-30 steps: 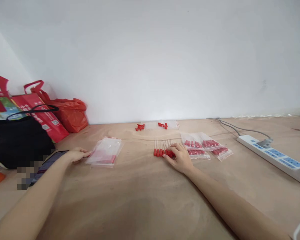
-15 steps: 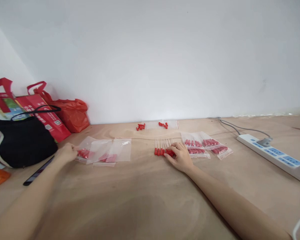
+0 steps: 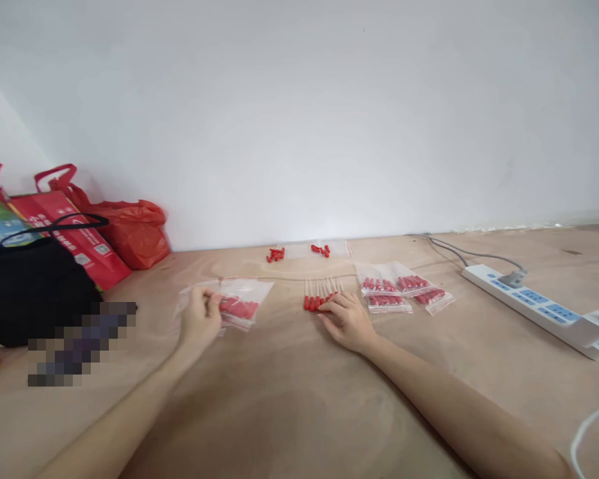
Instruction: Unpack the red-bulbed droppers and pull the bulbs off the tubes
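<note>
My left hand is closed on the edge of a clear zip bag with several red-bulbed pieces inside, held over other clear bags at the left. My right hand rests at the right end of a row of droppers with red bulbs and thin clear tips. Its thumb and fingers are curled around the bulbs there, which are partly hidden. Filled zip bags lie just right of this hand.
Loose red bulbs and a clear bag with thin tips lie by the wall. A power strip with a grey cable is at the right. Several carrier bags and a black bag stand at the left, near a pixelated patch.
My left hand has moved right, carrying the filled zip bag over the other clear bags. My right hand stays at the dropper row. The view has shifted slightly.
</note>
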Available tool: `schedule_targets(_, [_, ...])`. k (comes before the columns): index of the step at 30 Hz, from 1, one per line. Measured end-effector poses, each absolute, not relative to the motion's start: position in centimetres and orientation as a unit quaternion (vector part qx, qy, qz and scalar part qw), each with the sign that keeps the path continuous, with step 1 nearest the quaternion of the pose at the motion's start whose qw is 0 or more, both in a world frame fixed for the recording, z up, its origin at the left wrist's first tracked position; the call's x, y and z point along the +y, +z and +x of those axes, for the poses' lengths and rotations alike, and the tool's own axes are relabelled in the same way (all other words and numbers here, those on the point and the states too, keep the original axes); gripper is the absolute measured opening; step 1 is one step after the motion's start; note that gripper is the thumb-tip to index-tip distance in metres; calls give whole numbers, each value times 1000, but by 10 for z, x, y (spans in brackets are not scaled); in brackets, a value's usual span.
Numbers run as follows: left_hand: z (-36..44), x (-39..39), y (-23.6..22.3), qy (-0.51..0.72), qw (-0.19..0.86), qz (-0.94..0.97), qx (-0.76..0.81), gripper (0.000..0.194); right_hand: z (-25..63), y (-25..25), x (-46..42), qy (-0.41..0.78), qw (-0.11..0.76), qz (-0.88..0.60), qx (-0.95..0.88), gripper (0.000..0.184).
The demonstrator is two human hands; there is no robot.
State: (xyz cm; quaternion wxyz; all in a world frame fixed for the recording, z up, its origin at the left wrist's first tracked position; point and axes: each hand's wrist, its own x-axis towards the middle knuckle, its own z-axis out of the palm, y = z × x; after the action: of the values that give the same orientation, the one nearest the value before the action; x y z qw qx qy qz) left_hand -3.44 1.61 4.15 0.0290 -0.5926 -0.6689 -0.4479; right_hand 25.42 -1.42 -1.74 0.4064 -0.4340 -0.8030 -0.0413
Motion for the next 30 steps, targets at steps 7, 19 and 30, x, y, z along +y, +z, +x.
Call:
schedule_targets(7, [13, 0, 9, -399, -112, -686, -598, 14, 254, -17, -16, -27, 395, -420, -817, 11])
schedule_targets(19, [10, -30, 15, -224, 77, -925, -297, 11, 240, -16, -20, 4, 353, -397, -847, 14])
schedule_targets(30, [19, -20, 12, -235, -45, -895, -377, 18, 224, -19, -15, -34, 345, -419, -839, 16])
